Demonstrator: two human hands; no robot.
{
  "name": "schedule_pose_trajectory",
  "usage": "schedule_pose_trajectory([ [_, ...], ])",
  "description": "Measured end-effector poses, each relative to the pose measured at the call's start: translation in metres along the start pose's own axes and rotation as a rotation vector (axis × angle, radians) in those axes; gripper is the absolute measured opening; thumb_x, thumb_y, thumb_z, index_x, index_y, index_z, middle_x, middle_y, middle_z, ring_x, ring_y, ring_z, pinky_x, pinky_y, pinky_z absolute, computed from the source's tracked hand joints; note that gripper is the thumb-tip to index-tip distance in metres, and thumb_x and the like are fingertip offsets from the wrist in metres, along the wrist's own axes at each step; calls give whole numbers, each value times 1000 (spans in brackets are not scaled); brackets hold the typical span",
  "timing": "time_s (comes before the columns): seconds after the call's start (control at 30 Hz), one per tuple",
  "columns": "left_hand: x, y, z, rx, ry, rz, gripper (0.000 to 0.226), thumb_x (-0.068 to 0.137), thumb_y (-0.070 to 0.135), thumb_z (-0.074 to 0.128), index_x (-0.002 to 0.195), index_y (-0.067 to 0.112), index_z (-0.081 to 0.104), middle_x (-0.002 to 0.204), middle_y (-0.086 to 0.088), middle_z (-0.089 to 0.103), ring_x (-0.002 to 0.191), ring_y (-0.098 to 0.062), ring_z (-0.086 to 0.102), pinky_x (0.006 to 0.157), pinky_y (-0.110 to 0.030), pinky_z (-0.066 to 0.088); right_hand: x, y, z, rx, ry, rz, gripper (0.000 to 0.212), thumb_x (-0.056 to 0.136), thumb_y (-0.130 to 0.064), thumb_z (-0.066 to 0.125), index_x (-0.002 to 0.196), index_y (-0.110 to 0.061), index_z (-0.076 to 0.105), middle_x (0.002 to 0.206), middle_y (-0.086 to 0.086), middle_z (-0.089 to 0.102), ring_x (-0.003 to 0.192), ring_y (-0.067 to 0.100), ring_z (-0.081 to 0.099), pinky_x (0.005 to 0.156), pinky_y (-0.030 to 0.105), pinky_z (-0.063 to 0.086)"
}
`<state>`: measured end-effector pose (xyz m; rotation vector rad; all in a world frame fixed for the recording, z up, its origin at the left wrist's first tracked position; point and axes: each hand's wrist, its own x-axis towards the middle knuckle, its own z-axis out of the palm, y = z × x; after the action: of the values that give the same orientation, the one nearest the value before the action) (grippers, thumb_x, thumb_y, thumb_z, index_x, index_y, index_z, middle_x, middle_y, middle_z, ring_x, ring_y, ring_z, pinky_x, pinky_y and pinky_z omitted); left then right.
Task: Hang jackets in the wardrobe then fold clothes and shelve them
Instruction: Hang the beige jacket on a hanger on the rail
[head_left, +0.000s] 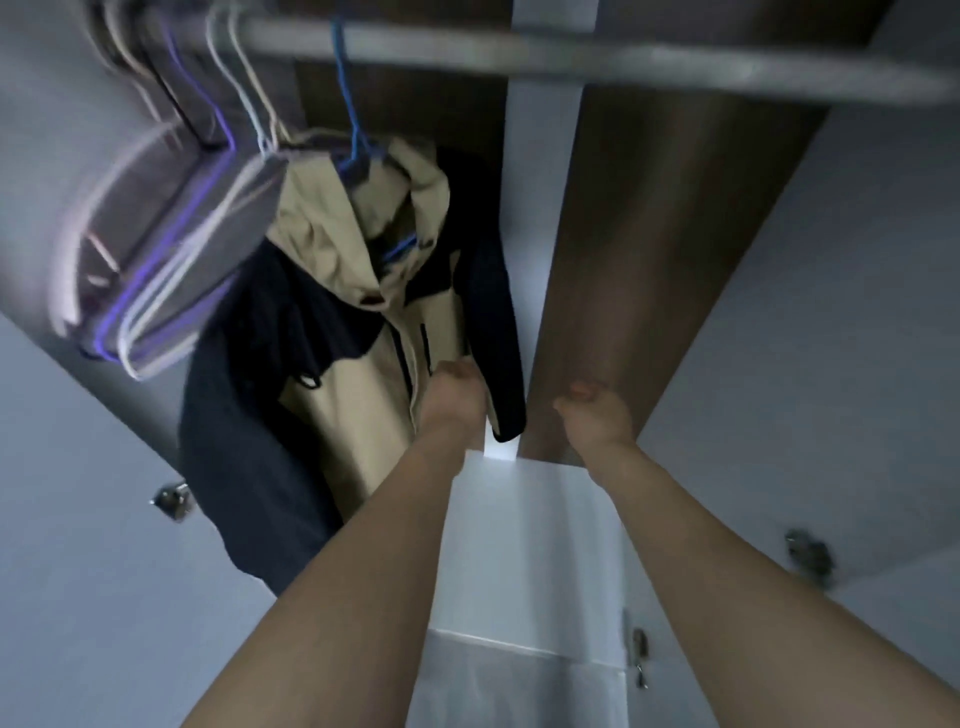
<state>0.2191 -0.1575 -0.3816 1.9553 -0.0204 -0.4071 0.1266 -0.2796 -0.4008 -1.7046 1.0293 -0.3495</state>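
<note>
- Straightening the hung jacket (332, 322) looks like the step in hand: it hangs already on a blue hanger (349, 111) from the rail (519, 49), toward the left end of the wardrobe, beige in the body with dark sleeves.
- Your left hand (454, 397) is closed on the jacket's front edge, low down beside the dark sleeve (498, 338); keep that grip light and pull straight down, not toward you, so the hanger hook stays seated on the rail.
- Your right hand (597, 410) sits just beside the sleeve with fingers curled; whether it pinches any cloth I cannot tell, as the view is blurred. The two hands are near each other but apart.
- Use the right hand to smooth the dark sleeve so it falls flat along the jacket's side and does not bunch against the white strip (545, 208) of the back panel.
- Check the hood and collar near the hanger; they look rumpled, and the shoulders should sit evenly on the hanger's arms.
- Mind the spare hangers (171, 249) crowded at the rail's left end; a tug sideways could tangle them with the jacket.
- Let go with both hands together, so that it settles without swinging.
</note>
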Motion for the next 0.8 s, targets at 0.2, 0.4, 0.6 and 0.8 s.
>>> schedule_pose_trajectory([
  [0.2, -86, 107, -62, 116, -30, 317, 35, 105, 31, 38, 103, 1, 56, 101, -19, 61, 95, -34, 59, 73, -31, 38, -90, -100, -78, 72, 120, 1, 49, 89, -17, 60, 137, -12, 52, 106, 4, 63, 78, 15, 55, 74, 23, 40],
  [0.4, -135, 130, -101, 406, -22, 761, 43, 105, 31, 39, 134, 2, 50, 131, -18, 55, 122, -32, 51, 102, -40, 40, -172, -124, -113, 114, 306, -74, 49, 91, -21, 60, 139, -15, 51, 131, 3, 59, 91, 14, 58, 68, 18, 39],
  [0.6, -206, 130, -113, 573, 31, 1304, 43, 101, 29, 48, 137, 6, 51, 141, -13, 50, 134, -30, 42, 116, -52, 26, -287, -130, -171, -53, 559, -221, 54, 91, -19, 56, 144, -14, 44, 145, 3, 48, 134, 17, 44, 107, 27, 34],
  [0.8, -301, 171, -100, 288, 22, 1640, 47, 100, 28, 49, 142, 6, 46, 147, -14, 44, 141, -32, 35, 121, -52, 15, -401, -131, -234, -179, 914, -467, 53, 91, -12, 53, 143, -11, 44, 142, 4, 49, 133, 15, 42, 111, 28, 33],
])
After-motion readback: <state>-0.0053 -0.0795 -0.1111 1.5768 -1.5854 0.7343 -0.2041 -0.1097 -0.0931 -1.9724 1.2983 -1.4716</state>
